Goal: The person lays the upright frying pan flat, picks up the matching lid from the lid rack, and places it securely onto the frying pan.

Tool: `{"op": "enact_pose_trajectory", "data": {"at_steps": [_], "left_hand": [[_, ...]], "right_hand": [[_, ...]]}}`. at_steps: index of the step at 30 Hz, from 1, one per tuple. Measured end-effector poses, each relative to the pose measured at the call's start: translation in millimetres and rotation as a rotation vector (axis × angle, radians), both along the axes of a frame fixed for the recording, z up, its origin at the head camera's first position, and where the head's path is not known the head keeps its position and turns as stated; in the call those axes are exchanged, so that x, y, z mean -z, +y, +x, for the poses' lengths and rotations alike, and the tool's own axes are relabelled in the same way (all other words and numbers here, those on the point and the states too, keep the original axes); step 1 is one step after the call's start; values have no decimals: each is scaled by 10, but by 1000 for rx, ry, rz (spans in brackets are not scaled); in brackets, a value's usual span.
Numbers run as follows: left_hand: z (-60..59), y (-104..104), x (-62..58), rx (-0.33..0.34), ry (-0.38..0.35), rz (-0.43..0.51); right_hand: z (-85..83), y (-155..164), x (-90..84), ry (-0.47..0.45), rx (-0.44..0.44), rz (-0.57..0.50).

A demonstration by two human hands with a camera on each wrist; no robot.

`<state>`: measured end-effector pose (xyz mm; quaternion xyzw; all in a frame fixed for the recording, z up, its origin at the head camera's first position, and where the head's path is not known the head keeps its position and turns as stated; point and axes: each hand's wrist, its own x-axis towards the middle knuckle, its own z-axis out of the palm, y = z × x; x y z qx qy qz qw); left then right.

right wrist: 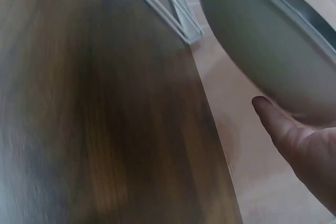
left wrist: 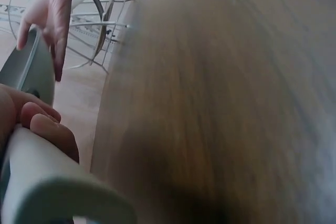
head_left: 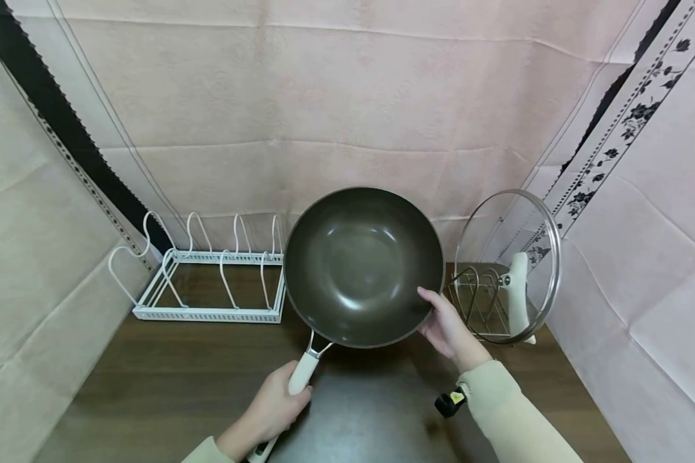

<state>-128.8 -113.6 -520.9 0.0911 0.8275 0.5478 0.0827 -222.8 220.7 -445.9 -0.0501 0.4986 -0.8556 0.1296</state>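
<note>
Head view: two hands [head_left: 279, 400] [head_left: 447, 326] hold one pan [head_left: 361, 267] between two racks [head_left: 208, 314] [head_left: 476, 290]

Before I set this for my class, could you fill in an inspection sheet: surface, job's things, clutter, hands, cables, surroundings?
Surface: wood-grain tabletop.
Job's things: wok, tilted, inside showing; glass lid standing on edge in a wire rack at right; white dish rack at left.
Clutter: nothing seen.
Hands: left hand grips the wok's white handle; right hand holds its rim.
Cables: nothing seen.
Surroundings: pale cloth-like sheeting, floral border at right.
</note>
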Motion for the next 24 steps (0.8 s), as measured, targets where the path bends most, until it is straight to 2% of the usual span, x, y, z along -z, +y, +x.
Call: {"op": "enact_pose_trajectory", "data": {"at_steps": [6, 12, 16, 24], "left_hand": [[-31, -78, 51, 5, 170, -161], [-39, -129, 114, 11, 185, -177], [-31, -155, 110, 13, 191, -176], [-41, -224, 65, 49, 243, -227]], "right_hand": [[31, 186, 33, -51, 57, 37], [60, 251, 65, -54, 12, 66], [53, 297, 58, -45, -17, 78], [64, 367, 56, -81, 10, 74]]}}
